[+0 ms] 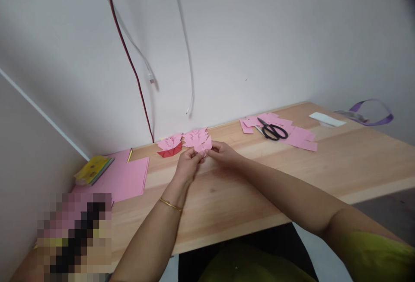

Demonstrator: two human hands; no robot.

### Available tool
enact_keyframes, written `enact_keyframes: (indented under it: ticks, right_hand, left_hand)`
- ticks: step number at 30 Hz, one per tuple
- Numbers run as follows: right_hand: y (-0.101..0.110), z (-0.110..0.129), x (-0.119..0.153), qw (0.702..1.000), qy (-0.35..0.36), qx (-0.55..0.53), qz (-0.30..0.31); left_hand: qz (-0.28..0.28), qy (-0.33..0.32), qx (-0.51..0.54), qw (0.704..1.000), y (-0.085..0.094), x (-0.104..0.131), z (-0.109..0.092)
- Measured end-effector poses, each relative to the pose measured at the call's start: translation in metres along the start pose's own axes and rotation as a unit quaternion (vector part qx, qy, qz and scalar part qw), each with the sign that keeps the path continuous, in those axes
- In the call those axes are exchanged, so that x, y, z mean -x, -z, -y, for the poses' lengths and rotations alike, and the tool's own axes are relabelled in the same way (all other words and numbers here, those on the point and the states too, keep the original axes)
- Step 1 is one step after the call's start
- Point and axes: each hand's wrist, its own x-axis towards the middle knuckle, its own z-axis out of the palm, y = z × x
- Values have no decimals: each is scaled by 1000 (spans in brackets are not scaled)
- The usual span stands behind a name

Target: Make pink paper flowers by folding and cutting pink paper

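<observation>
Here both hands, left hand and right hand, pinch a small pink folded paper with closed fingers (held above the desk, seemingly for creasing), scissors well apart.

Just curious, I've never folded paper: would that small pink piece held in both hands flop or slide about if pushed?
The pink paper piece is probably very light and bendy: thin sheet, pinched between left hand and right hand. Its folds likely stiffen it slightly. It probably slides easily on the smooth wooden table.
</observation>
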Motion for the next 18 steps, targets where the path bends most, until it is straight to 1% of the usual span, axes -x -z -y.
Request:
enact_keyframes:
  ticks: [3, 5, 8, 11, 14, 16, 18]
  right_hand:
    - [0, 1, 0, 997, -6, -71, -6]
    - [1, 1, 0, 995, -18, -95, -3]
    - [4, -1, 0, 994, -38, -101, 4]
    - [5, -5, 0, 992, -52, -118, -9]
    - [4, -8, -1, 985, -65, -158, -9]
    - [4, -7, -1, 981, -76, -181, -5]
    - [4, -4, -1, 982, -84, -172, -9]
  left_hand:
    - [-1, 8, -12, 1000, 1, 0, 2]
    - [10, 16, -14, 1000, 0, 0, 3]
    - [31, 41, 35, 998, -2, 2, 2]
    - [48, 89, 96, 990, -2, 3, -2]
    - [65, 131, 125, 981, 0, 5, -7]
    - [70, 144, 137, 978, 0, 6, -9]
    - [70, 144, 136, 978, 0, 6, -9]
